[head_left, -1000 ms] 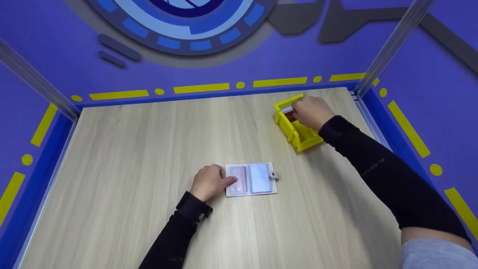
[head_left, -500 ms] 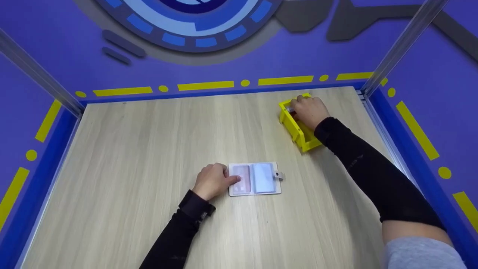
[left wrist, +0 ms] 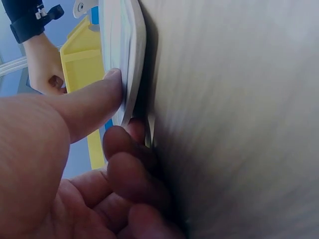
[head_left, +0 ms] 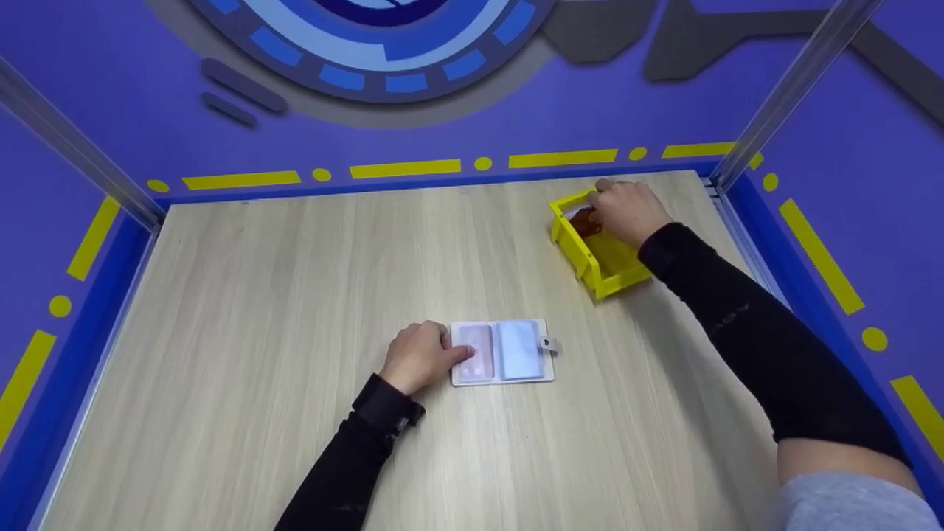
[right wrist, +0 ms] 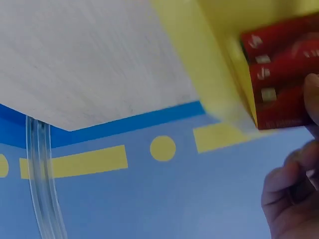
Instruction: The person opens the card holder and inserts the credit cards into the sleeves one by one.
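Observation:
An open card holder with clear sleeves and a snap tab lies on the table. My left hand pinches its left edge; in the left wrist view the thumb presses on top and fingers curl below the cover. At the back right, my right hand reaches into a yellow bin and pinches red cards with white print. In the right wrist view the thumb lies on their face, and they overlap one another; the head view shows only their brownish-red part.
The wood-grain table ends at a blue and purple back wall with yellow marks. Metal posts stand at the corners, and side walls close in both sides.
The right hand dipped deeper into the bin, then drew back slightly right, showing more of the red cards. My left hand keeps its grip on the card holder. The head view shifted slightly.

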